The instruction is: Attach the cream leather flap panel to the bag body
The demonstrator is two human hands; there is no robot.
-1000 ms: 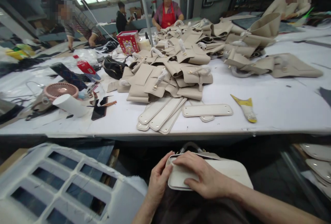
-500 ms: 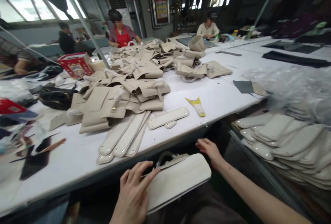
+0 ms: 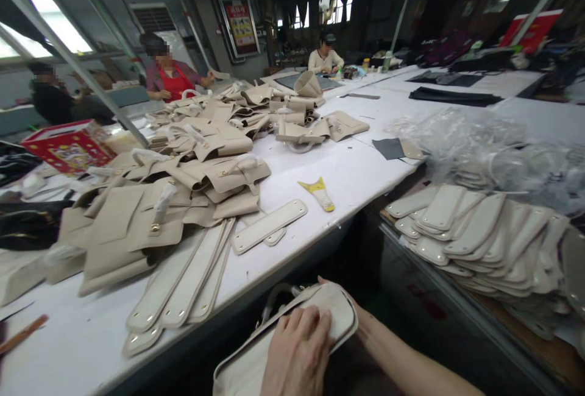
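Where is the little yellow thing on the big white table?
In the head view the yellow scrap lies flat near the table's front edge, about mid-picture, just right of the single cream bag-bottom panel, with the pile of beige bags farther left.

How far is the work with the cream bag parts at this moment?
Already made: many beige bag bodies lie heaped on the white table. In hand: the left hand presses flat on a cream bag in the lap; the right hand is hidden behind it. Left: loose base strips on the table and a stack of base panels on the right, unattached.
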